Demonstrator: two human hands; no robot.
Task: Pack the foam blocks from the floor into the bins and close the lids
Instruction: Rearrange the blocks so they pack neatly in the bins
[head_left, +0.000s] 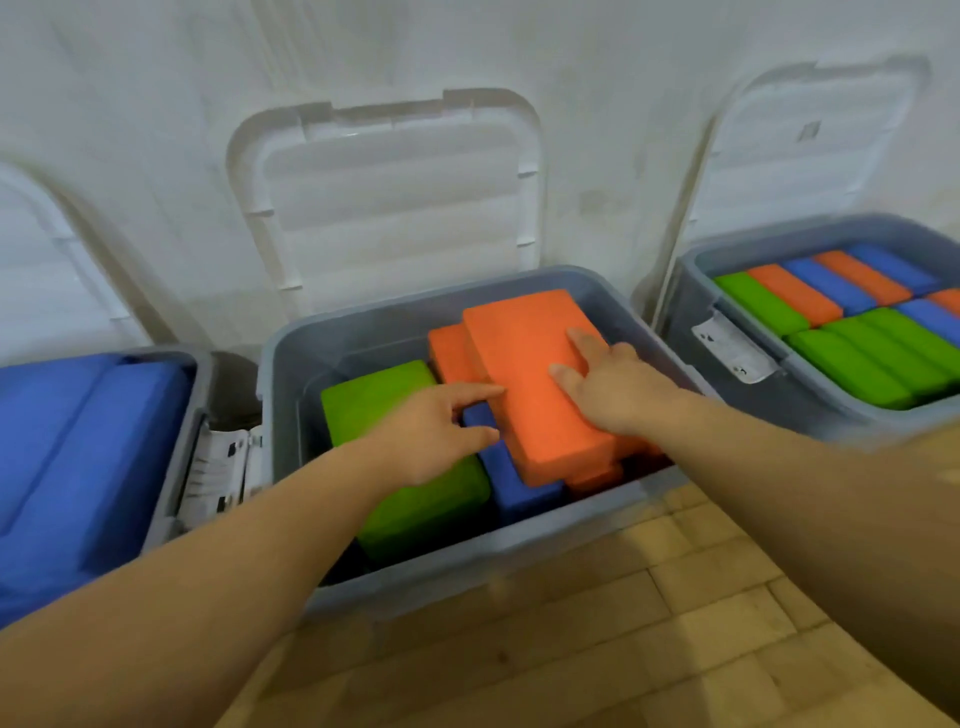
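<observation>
Orange block (530, 364) askew atop blue block (519, 488) in middle bin (467, 551). Right grip (613, 389) flat on it, fingers straight. Left grip (431, 436) unclenched, fingertips at block's left edge. Advice: square block to walls, press level so lid (389, 197) can shut.

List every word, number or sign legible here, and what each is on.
Nothing can be read.
Paper label in the gap between left bin and middle bin: dark print, too blurred.
Sticker on right bin: dark marks, too blurred.
Grey mark on right lid: too small.
</observation>
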